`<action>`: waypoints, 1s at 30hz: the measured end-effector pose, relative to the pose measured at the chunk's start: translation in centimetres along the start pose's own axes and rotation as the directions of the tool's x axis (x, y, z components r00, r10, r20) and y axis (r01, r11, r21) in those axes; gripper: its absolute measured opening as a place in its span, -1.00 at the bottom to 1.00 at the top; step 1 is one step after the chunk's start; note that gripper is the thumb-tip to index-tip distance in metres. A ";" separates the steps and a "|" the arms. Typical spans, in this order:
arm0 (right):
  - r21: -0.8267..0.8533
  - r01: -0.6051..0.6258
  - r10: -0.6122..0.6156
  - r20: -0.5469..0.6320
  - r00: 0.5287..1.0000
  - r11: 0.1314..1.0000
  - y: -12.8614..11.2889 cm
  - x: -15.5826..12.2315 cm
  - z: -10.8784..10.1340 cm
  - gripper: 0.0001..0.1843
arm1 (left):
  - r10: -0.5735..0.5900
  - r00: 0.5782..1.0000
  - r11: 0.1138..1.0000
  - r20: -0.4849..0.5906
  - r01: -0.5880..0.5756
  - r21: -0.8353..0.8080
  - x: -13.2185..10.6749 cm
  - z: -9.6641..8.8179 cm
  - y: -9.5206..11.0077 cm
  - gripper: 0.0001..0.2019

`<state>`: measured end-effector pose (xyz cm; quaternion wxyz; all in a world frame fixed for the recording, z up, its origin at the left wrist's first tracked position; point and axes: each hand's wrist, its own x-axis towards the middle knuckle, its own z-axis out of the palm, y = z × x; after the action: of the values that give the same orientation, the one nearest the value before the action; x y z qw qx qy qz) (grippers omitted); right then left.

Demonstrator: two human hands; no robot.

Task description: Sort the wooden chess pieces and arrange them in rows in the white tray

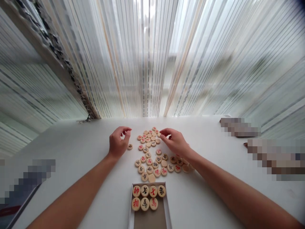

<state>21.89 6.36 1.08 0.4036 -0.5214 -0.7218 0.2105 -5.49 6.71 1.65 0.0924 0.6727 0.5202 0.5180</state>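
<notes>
Loose round wooden xiangqi pieces (149, 161) with red or black characters lie scattered before me, some showing blank faces. My left hand (120, 141) hovers left of them, thumb and forefinger curved towards each other with a small gap and nothing visible between. Just below it lies a single black-marked piece (130, 147). At the far right of the pile, my right hand (174, 140) pinches a pale piece (159, 135) at its fingertips. Nearest me is an open shallow box (168, 210), with several pieces standing in two rows, the upper row longer.
The white table (95, 178) reaches back to a striped string curtain (143, 79). Pixelated items (274, 156) lie at the right, and another blurred item (28, 184) at the left edge. My right forearm partly covers pieces (187, 168) at the pile's right side.
</notes>
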 end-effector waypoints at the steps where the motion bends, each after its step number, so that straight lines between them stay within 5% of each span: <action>1: 0.000 0.014 -0.014 0.004 1.000 1.000 0.0 -0.2 0.1 -0.79 | 0.031 0.999 0.999 0.016 -0.031 0.025 0.0 0.1 0.0 -0.86; 10: -0.025 0.103 -0.101 0.060 0.993 0.994 0.0 -1.0 0.5 -0.85 | 0.201 0.960 0.974 0.193 -0.216 0.061 -0.4 1.0 0.6 -0.86; 19: -0.062 0.125 -0.123 0.035 0.992 0.990 -0.1 -1.0 0.4 -0.85 | 0.215 0.959 0.971 0.182 -0.230 0.065 -0.4 1.1 0.5 -0.87; 30: -0.094 0.294 -0.301 -0.063 0.952 0.951 -0.4 -2.0 -0.1 -0.77 | 0.317 0.930 0.943 0.185 -0.330 0.042 -0.4 1.3 0.6 -0.85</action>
<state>22.04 4.37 0.72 0.4358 -0.4309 -0.7842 0.0967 -4.07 6.67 1.16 0.0269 0.7952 0.4104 0.4455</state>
